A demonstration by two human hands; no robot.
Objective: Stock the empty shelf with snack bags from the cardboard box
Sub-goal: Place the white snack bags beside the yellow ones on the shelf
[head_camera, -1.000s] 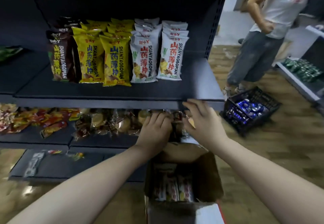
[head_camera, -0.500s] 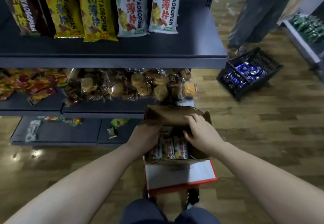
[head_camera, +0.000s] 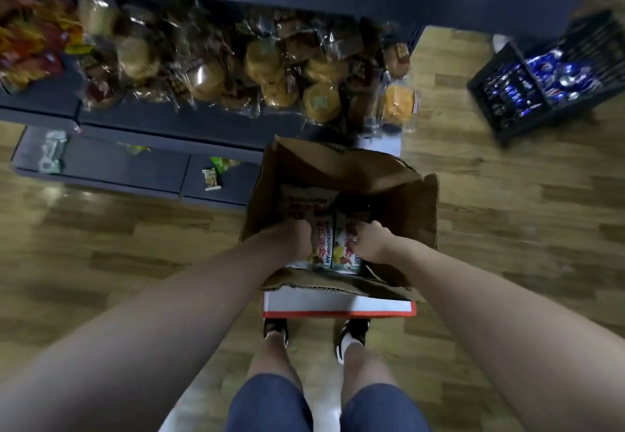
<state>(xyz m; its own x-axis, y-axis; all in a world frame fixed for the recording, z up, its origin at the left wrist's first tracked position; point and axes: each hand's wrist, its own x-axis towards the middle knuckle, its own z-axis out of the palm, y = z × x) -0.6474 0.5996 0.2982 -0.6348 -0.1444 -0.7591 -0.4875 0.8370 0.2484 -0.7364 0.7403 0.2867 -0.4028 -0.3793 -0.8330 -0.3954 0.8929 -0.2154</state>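
Hands now down inside the open brown cardboard box [head_camera: 341,195], off the shelf edge we touched a second ago: left hand [head_camera: 292,240] and right hand [head_camera: 370,242] clasp white printed snack bags [head_camera: 333,245] between them. Next load coming up.

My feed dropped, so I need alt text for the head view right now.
Both hands reach down into the open cardboard box on the wood floor: left hand and right hand grip the snack bags standing inside. Beyond it, a low shelf holds wrapped pastries.
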